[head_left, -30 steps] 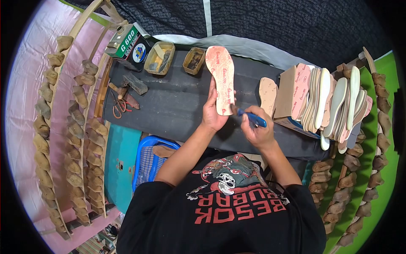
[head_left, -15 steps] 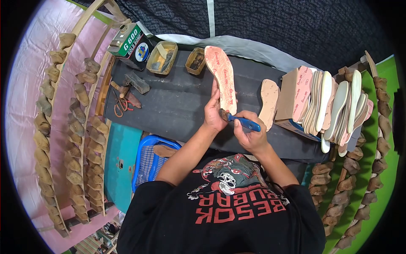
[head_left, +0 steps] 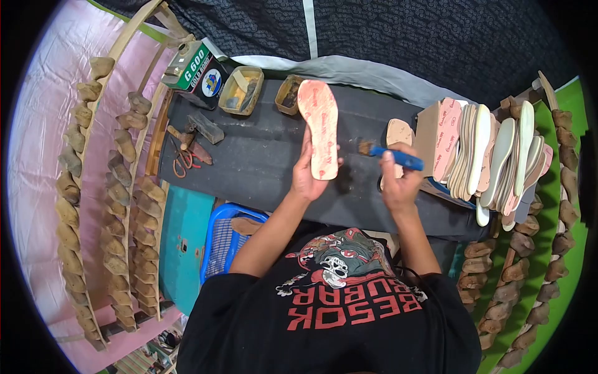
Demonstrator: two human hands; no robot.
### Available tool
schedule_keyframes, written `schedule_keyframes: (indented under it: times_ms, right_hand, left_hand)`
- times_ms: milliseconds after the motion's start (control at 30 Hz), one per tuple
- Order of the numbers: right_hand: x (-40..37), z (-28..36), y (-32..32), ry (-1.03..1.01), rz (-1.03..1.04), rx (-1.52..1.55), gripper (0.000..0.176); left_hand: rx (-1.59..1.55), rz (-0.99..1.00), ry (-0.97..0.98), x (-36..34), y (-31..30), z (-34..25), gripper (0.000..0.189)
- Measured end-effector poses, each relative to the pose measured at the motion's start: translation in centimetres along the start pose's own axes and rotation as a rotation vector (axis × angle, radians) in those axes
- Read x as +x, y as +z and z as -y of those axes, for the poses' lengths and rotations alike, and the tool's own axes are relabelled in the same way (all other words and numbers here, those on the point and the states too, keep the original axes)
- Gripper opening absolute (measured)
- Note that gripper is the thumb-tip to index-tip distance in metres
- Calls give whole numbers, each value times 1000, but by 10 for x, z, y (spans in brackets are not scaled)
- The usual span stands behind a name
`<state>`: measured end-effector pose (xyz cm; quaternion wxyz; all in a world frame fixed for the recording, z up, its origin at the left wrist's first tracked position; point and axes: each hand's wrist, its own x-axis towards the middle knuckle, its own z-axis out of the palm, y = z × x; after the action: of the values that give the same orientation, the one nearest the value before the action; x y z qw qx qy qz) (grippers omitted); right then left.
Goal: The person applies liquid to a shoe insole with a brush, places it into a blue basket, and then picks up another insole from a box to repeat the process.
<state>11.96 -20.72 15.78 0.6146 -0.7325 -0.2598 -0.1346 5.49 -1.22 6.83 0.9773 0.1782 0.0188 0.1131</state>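
Observation:
My left hand [head_left: 309,179] is closed around the heel end of an insole [head_left: 319,128], pink with red lettering, raised over the dark table. In my right hand [head_left: 401,186] is a brush with a blue handle [head_left: 402,158]. Its brown bristles point left, apart from the insole. Beneath and beyond my right hand another insole [head_left: 398,133] lies on the table, partly covered by the hand. A cardboard box [head_left: 428,144] beside it bears several stacked insoles [head_left: 467,153].
At the back left stand a green glue can [head_left: 198,76] and two tubs, one yellowish [head_left: 251,101], one brown [head_left: 281,100]. Scissors [head_left: 181,163] lie at the table's left. A blue basket [head_left: 218,240] sits near my left arm. Racks of shoe lasts [head_left: 120,172] flank both sides.
The brush in my right hand has moved right, off the lower end of the insole. My left hand has shifted the insole slightly left and down, and it stands more upright.

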Motion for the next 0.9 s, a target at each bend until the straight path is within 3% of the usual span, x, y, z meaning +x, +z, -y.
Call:
schedule_keyframes:
  times_ms: [67,167,367,467,533,667,900]
  right_hand:
    - [1,-1,-9,226,-48,275,13]
    - [4,-7,-9,213,-48,347,10]
    - [-10,-36,12,540,103,610,13]
    - [-15,-39,19,660,208,720,16]
    - [-14,-28,23,702,284,727,20]
    - [-16,-7,28,743,360,760,29]
    - [-61,-21,34,850,409,769,33]
  left_hand:
    - [-42,-11,-61,-16,-14,-14,54]
    - [-123,-36,-114,-36,-29,-27,47]
    - [-185,-39,-192,-58,-29,-24,48]
    - [-47,28,-198,-65,-12,-17,57]
    - [-6,58,-194,-72,4,-11,71]
    - [159,-16,-170,-91,15,4,79]
    - [235,-150,-158,-138,16,13,81]
